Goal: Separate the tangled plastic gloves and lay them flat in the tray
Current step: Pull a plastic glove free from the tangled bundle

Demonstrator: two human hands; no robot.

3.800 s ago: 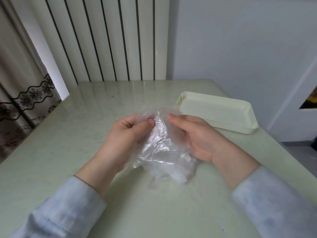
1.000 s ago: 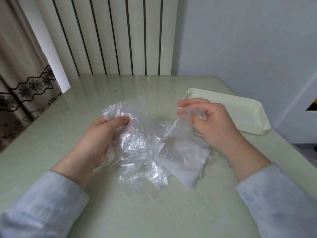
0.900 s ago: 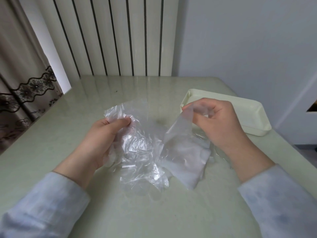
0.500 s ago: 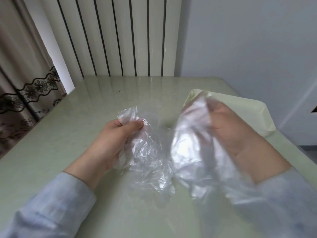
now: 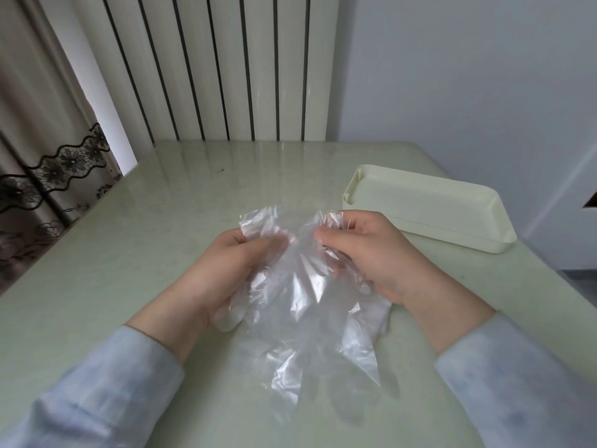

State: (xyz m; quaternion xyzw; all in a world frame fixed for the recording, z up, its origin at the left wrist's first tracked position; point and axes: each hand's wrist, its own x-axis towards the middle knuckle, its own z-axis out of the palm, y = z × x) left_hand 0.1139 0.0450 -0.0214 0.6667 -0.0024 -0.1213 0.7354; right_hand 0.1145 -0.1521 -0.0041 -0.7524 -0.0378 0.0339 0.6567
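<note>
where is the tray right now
In the head view, the cream tray sits on the right side of the table, just beyond the right hand, which grips the plastic gloves.

A cream rectangular plastic tray (image 5: 436, 226) sits on the glossy pale-green marbled bench (image 5: 145, 253) (toward its far right edge).

Thin, clear, crinkly, glossy plastic film: gloves (image 5: 307, 305). Right of the gloves, smooth matt cream plastic tray (image 5: 420, 205). Polished, reflective stone-look table (image 5: 145, 253). Soft pale-blue cloth sleeves (image 5: 106, 399).
</note>
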